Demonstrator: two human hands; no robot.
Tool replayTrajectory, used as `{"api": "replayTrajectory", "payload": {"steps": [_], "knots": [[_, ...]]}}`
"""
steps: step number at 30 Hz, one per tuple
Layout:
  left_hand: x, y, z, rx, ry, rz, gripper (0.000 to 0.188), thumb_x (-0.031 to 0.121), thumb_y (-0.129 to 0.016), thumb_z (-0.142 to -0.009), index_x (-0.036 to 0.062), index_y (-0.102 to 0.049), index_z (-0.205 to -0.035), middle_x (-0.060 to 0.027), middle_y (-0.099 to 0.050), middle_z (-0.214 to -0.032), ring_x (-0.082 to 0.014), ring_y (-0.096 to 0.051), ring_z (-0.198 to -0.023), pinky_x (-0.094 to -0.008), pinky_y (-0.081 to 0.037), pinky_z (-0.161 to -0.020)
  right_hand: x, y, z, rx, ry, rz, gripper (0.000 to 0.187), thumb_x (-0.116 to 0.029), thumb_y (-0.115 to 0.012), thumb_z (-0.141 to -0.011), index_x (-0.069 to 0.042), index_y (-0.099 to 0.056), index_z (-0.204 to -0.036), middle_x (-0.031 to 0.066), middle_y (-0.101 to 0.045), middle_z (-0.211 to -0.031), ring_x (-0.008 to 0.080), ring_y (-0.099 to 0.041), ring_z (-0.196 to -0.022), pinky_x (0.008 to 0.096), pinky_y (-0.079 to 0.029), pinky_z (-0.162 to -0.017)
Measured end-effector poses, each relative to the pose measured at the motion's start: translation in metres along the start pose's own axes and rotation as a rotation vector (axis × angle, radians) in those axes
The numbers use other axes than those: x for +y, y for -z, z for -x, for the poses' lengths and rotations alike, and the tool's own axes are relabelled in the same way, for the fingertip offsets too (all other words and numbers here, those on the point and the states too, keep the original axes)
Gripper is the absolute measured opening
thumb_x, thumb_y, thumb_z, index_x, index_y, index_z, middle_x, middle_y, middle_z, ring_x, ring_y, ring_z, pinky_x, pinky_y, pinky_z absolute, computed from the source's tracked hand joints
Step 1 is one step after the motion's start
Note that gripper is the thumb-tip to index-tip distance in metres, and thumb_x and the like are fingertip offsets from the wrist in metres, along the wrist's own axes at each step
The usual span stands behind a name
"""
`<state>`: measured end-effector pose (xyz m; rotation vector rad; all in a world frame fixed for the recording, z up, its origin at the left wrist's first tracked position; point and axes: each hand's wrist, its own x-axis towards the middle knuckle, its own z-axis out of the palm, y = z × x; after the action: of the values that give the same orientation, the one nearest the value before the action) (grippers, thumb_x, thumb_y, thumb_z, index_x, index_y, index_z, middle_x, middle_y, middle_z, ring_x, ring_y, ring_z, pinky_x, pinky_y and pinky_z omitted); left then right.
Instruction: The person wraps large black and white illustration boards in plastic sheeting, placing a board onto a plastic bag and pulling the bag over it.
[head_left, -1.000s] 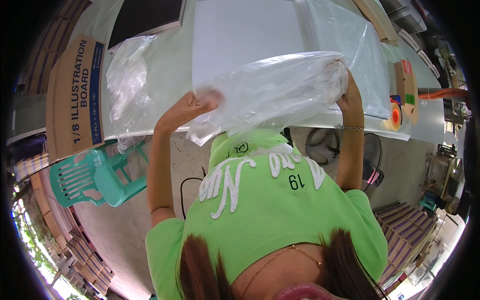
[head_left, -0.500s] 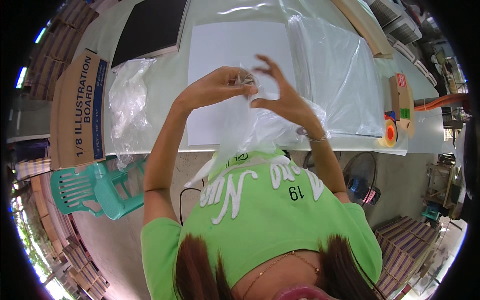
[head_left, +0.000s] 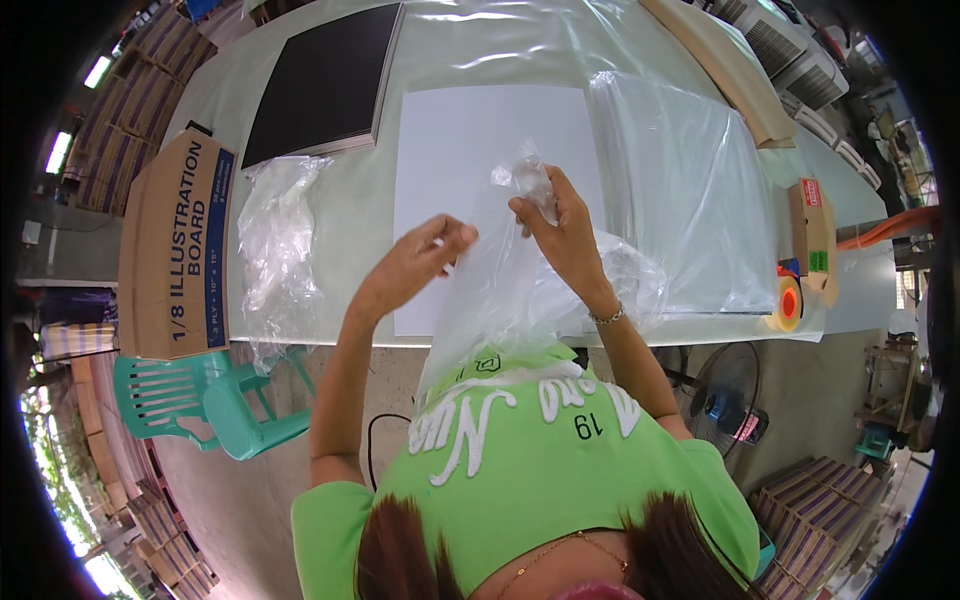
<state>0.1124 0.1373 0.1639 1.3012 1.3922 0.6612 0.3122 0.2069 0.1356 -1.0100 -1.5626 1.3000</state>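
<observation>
1. Clear plastic film point(head_left: 490, 285), gathered and crumpled, hangs above the near half of a white sheet point(head_left: 450, 125). Its long axis runs obliquely, from a bunched upper end, pointing away from the person, down and leftward across the table's near edge to a lower end against the green shirt point(head_left: 550, 470). A looser fold spreads rightward beneath the right wrist.

2. Right hand point(head_left: 563, 232): thumb and fingers are closed together on the bunched upper end.

3. Left hand point(head_left: 412, 262): the fingers are loosely curled and part-way open, with nothing visible in their hold; the tips lie just beside the film's left edge, and contact cannot be told.

4. Surface: a pale table point(head_left: 510, 45) bears the white sheet, its long sides running away from the person. To its left lie a black-topped stack point(head_left: 320, 85), a second crumpled plastic piece point(head_left: 277, 235) and a cardboard box point(head_left: 180, 250); to its right, a plastic-covered stack point(head_left: 690, 200), a tape roll point(head_left: 787, 303) and a small carton point(head_left: 812, 230).

5. Room: a green chair point(head_left: 165, 400) stands at left, a fan point(head_left: 725, 400) at right, and striped stacks point(head_left: 825, 510) at lower right.
</observation>
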Motion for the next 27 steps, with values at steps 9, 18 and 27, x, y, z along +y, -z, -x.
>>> {"api": "replayTrajectory", "payload": {"steps": [9,18,27], "knots": [[-0.013,-0.015,-0.004,0.057,-0.002,0.196,0.030,0.027,-0.061,-0.089,-0.0008,-0.066,-0.098,-0.0047,-0.066,-0.087,-0.0097,-0.057,-0.080,-0.0243,-0.044,-0.074,0.007,0.009,-0.008,0.021,-0.014,0.050,0.040,-0.017,-0.063,-0.087,-0.001,-0.047,-0.119,0.0086,-0.061,-0.078,0.0138,-0.056,-0.061,0.0264,-0.047,-0.056],[-0.009,-0.015,-0.013,0.121,-0.041,0.309,0.021,0.022,-0.067,-0.084,0.0014,-0.069,-0.087,-0.0018,-0.066,-0.077,-0.0066,-0.055,-0.072,-0.0225,-0.043,-0.067,-0.005,0.018,-0.011,0.177,0.297,0.368,0.035,-0.005,-0.062,-0.082,-0.005,-0.054,-0.116,0.0124,-0.057,-0.101,0.0246,-0.055,-0.093,0.0343,-0.048,-0.074],[0.003,-0.020,-0.008,0.042,-0.077,0.613,0.017,0.019,-0.071,-0.082,0.0027,-0.068,-0.083,-0.0014,-0.064,-0.075,-0.0060,-0.055,-0.071,-0.0205,-0.043,-0.066,-0.052,0.023,0.003,-0.224,0.529,0.459,0.038,-0.001,-0.069,-0.072,-0.015,-0.063,-0.107,0.0041,-0.059,-0.099,0.0233,-0.055,-0.093,0.0335,-0.051,-0.075]]}}
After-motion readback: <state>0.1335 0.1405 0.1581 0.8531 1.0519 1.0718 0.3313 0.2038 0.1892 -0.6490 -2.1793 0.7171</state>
